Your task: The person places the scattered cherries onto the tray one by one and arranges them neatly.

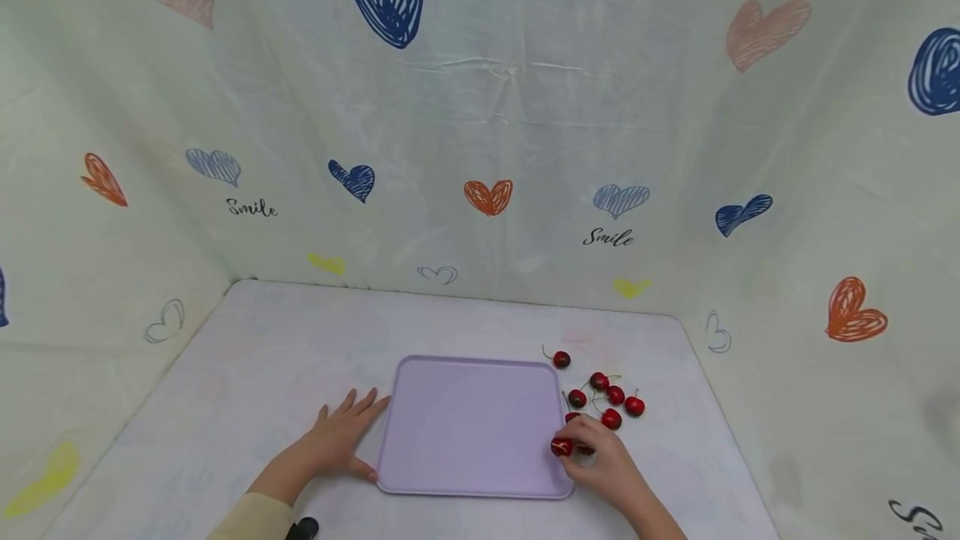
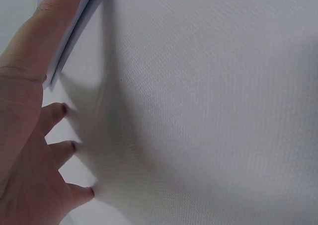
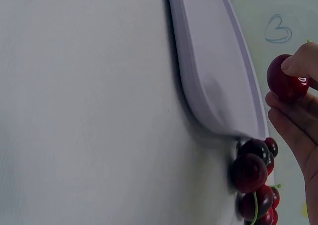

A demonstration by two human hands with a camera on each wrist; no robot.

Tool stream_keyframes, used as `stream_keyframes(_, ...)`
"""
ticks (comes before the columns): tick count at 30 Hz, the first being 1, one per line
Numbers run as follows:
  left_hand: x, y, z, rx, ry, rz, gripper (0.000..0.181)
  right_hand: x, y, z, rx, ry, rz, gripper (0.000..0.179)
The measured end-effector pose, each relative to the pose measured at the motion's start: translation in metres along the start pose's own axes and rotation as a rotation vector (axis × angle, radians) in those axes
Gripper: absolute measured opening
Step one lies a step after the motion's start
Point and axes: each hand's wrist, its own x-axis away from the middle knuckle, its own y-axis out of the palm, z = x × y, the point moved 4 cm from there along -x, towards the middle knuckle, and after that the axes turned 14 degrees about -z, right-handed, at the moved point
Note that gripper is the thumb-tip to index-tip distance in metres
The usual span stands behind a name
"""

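Note:
A dark red cherry (image 3: 285, 83) is pinched between the thumb and fingers of my right hand (image 1: 606, 461), over the right edge of a pale purple tray (image 1: 472, 427). A second dark red patch shows under that hand in the head view, partly hidden by the fingers. My left hand (image 1: 335, 442) lies with fingers spread on the table at the tray's left side. Its thumb (image 2: 42, 34) reaches the near left corner, and its forefinger tip is right at the left rim. Nothing is between the left fingers.
Several loose cherries (image 1: 611, 418), some with green stems, lie on the white tabletop (image 1: 300, 340) right of the tray. One cherry (image 1: 562, 359) sits apart near its far right corner. A pale curtain (image 1: 510, 123) printed with hearts surrounds the table's back and sides.

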Motion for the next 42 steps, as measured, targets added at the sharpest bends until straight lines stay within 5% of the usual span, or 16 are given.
stream_keyframes(10,-0.003,0.002,0.000,-0.014,-0.013,-0.016,0.115,-0.029,0.021,-0.018,-0.112,-0.144,0.070,0.027)
stream_keyframes(20,-0.006,0.004,0.003,-0.017,-0.028,-0.018,0.115,-0.049,0.022,-0.074,-0.235,-0.200,0.102,0.028)
stream_keyframes(26,-0.006,0.002,0.004,-0.008,-0.036,-0.024,0.115,-0.061,0.033,-0.083,-0.365,-0.160,0.091,0.023)
stream_keyframes(34,-0.006,-0.001,0.005,-0.004,-0.043,-0.037,0.114,-0.079,0.047,-0.092,-0.406,-0.293,0.098,0.010)
stream_keyframes(42,-0.008,0.002,0.004,-0.005,-0.065,-0.047,0.122,-0.095,0.061,-0.093,-0.471,-0.266,0.113,0.008)
